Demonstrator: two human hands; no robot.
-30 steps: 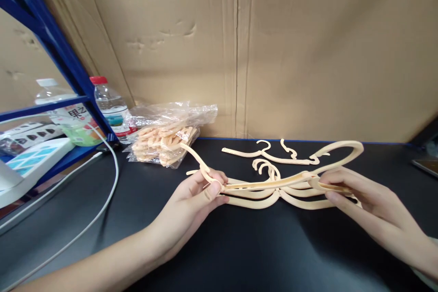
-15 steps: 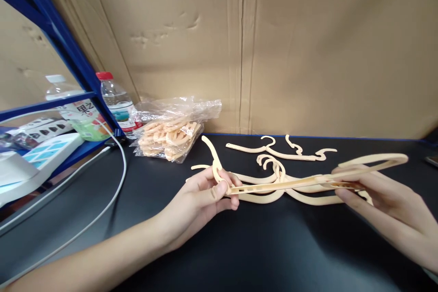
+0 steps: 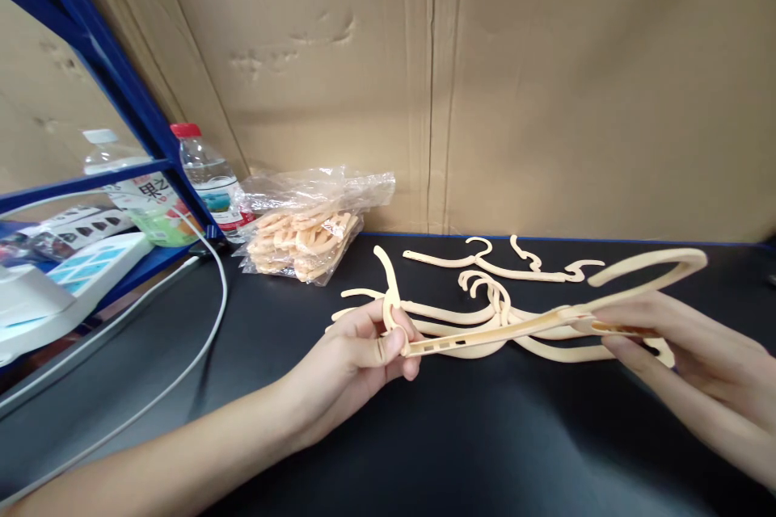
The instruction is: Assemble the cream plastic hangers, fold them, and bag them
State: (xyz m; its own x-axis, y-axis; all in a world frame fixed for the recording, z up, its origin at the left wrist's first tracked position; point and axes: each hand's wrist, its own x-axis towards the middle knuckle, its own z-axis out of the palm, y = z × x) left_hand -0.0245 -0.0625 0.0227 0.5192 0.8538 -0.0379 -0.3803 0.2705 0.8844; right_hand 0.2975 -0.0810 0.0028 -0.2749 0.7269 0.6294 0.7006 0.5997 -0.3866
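A beige plastic clothes hanger (image 3: 485,336) is held up between my two hands, its hook curving toward the upper right. My left hand (image 3: 364,347) pinches its left end, where a small curved end piece (image 3: 389,283) sticks up between thumb and fingers. My right hand (image 3: 691,371) grips the arm right of the hook base, thumb below and fingers above. Behind the held hanger, several similar hangers (image 3: 563,351) lie overlapped on the black table. Farther back rest a hanger body (image 3: 445,261) and a loose curved piece (image 3: 525,255).
A clear plastic bag (image 3: 303,234) of beige hanger parts sits at the back left. Beside it stand a red-capped bottle (image 3: 209,178) and a white-capped bottle (image 3: 145,202) by a blue metal frame (image 3: 121,81). White cables (image 3: 223,299) run along the left. Cardboard (image 3: 546,81) walls the back.
The held hanger has tilted and rolled slightly, so its hook stands higher and shows more open. Both hands keep their grip. The view has shifted a little.
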